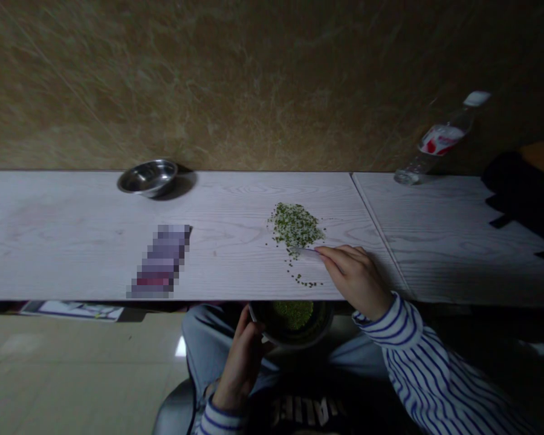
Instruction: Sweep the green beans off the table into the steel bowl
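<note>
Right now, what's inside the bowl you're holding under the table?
Small green beans fill the bowl held by the left hand. The table edge covers its far side, hiding the rest.

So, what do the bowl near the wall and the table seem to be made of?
The bowl looks like polished metal, probably steel: it is grey and shiny, with bright reflections on its rim. The table looks like pale wood or a wood-pattern laminate: matte, with visible grain lines; which one, I cannot tell.
</note>
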The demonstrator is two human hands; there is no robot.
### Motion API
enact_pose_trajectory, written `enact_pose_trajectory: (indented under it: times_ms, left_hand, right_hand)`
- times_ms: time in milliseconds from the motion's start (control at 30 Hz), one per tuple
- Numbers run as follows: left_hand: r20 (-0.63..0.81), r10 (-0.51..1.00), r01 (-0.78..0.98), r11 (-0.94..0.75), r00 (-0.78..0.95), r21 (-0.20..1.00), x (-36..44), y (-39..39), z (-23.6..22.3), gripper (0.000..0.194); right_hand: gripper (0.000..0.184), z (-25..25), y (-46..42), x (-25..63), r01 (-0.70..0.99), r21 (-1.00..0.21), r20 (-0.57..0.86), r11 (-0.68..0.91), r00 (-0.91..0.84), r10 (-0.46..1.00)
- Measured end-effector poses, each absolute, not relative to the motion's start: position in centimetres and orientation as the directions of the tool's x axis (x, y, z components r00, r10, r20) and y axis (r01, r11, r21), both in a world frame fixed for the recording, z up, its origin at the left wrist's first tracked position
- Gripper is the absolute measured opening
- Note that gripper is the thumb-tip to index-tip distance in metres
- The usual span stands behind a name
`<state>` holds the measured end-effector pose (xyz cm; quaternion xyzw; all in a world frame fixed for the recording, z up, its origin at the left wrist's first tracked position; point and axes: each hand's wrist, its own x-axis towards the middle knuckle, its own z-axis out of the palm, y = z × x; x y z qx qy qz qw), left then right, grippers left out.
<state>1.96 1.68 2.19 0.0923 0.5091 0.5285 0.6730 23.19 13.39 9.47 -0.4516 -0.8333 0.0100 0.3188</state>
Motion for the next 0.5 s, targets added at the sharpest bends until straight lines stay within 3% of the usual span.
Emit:
enact_pose_trajectory:
  times_ms: [167,333,500]
  left_hand:
    - [-0.602,0.795,-0.613,0.438,-0.077,0.657,1.9,1.8,2.2,0.050]
    - [-0.597,0.797,-0.625,0.423,-0.087,0.656,1.7,1.6,2.2,0.051]
    - [-0.599,0.794,-0.651,0.400,-0.106,0.646,1.3,1.6,2.3,0.052]
  right_hand:
    - [0.020,11.3,15.6,19.8,0.653,-0.277,0.471,0.705,-0.547,0.692]
    - [0.021,12.0,19.1,15.5,0.579,-0.248,0.324,0.776,-0.706,0.630]
    - [0.023,12.0,22.4,13.5,0.592,-0.320,0.244,0.740,-0.703,0.668]
